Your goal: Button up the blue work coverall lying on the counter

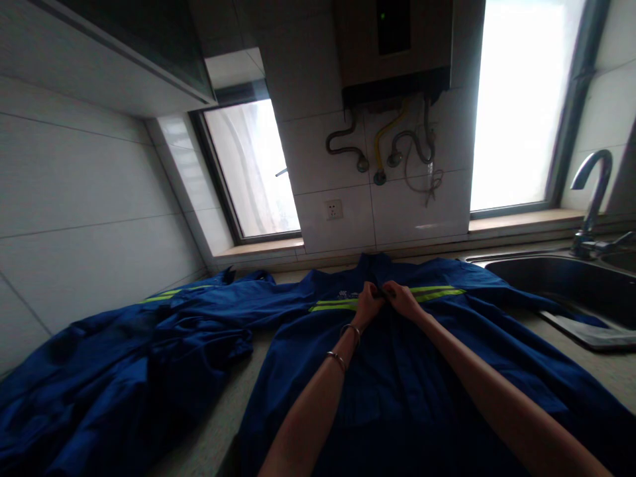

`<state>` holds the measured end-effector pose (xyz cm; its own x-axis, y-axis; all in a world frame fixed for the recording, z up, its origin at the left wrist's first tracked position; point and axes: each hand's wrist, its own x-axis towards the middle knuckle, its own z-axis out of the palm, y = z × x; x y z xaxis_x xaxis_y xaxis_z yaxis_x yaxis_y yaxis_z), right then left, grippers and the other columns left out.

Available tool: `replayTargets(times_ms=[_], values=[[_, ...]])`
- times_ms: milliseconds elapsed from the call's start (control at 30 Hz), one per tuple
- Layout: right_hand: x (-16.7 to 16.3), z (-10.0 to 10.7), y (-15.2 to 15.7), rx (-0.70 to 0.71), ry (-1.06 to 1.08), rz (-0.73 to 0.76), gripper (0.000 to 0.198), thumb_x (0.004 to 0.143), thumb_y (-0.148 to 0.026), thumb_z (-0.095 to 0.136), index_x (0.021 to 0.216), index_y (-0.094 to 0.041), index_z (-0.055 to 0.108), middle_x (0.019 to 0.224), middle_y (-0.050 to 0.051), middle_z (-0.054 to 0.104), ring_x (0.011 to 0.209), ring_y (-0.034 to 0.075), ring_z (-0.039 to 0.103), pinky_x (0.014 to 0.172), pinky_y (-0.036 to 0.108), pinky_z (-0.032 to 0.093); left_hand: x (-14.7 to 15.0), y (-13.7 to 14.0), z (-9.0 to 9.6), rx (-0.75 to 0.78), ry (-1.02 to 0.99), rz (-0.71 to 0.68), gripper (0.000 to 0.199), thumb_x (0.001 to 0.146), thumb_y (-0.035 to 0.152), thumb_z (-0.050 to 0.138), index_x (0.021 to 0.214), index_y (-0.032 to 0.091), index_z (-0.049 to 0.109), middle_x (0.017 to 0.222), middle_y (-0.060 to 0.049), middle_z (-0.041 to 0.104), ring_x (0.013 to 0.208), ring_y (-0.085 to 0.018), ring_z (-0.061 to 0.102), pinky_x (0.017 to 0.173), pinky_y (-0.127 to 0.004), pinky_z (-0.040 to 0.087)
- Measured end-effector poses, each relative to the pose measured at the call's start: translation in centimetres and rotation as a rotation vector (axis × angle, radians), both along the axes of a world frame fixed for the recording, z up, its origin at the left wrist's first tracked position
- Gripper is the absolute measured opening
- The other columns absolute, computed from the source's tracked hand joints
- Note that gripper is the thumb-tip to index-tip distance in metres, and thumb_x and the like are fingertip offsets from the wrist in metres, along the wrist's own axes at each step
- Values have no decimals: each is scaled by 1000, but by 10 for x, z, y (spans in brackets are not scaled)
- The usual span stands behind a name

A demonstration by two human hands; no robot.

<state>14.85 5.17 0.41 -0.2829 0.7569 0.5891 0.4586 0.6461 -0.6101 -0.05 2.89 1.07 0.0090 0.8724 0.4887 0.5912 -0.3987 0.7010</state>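
Note:
A blue work jacket (pixel 318 358) with yellow-green stripes lies spread out on the counter, its collar toward the wall. At the upper chest, on the front opening, my left hand (pixel 370 302) pinches the jacket's edge with closed fingers. My right hand (pixel 401 301) is closed on the same front edge, just right of the left one. The fingertips of both hands nearly meet. What exactly lies between them is too dark and small to make out. Two bracelets circle my left wrist.
More blue clothing with a yellow-green stripe (pixel 114 371) lies heaped on the counter at left. A steel sink (pixel 527 265) with a faucet (pixel 593 192) is at right, one jacket sleeve reaching its edge. A water heater (pixel 397 46) with hoses hangs on the tiled wall between two windows.

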Motion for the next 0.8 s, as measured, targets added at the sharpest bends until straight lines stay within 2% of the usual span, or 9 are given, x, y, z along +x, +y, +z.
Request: replayTargets(times_ms=[133,267,567,800], values=[[-1,-1,0,-13,15,-44,40,68,-7,49,107,-16,52,85,4,67,78,15,63,69,23,45,-1,3,-2,51,8,-5,26,65,8,57,84,19,43,77,3,54,73,-12,54,66,-22,40],[-1,-1,3,9,-14,-24,42,67,-7,48,109,-15,49,82,3,66,73,13,62,66,22,43,-2,3,-3,81,-15,-11,26,65,6,55,83,19,42,77,3,54,73,-11,55,68,-22,41],[3,-3,7,-4,22,-55,37,64,-7,45,100,-18,48,80,2,65,69,13,59,65,23,41,-2,-2,-1,-30,-272,-39,42,63,4,61,95,19,39,77,0,65,71,-14,64,63,-22,45],[1,-11,11,-11,84,-52,31,65,-8,44,95,-19,44,79,2,64,73,15,61,67,24,43,-6,1,-3,-33,-222,-122,45,63,4,64,97,19,38,82,-2,68,75,-15,65,67,-24,46]])
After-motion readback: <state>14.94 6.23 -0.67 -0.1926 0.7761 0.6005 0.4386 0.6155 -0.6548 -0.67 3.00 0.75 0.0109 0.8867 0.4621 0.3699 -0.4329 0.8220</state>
